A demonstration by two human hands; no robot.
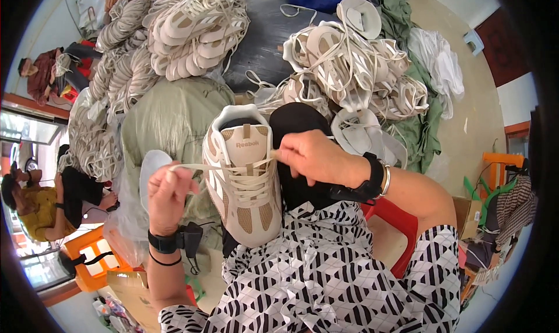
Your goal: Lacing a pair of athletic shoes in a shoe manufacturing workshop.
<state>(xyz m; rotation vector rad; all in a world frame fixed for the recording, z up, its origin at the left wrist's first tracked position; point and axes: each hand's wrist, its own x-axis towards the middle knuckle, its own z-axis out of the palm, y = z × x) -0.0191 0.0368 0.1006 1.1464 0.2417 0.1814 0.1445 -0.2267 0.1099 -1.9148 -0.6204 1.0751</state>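
A beige and white sneaker (249, 223) rests on my lap, toe toward me, its tongue standing up and its front laced in crossed rows. Left of the shoe, my left hand (167, 188) pinches a cream shoelace (204, 167), which runs taut across to the upper eyelets. At the shoe's right upper edge, my right hand (317, 157) has thumb and forefinger closed on the lace by the eyelet row. Its other fingers curl under the palm. A pale shoe-shaped insole or sole piece (152, 169) lies just behind my left hand.
A heap of similar shoes (343, 59) lies ahead to the right, with stacked shoe uppers (195, 33) ahead to the left. A stuffed greenish sack (169, 112) sits before my left hand. Another person (43, 208) sits at the left. A red chair (396, 234) is under me.
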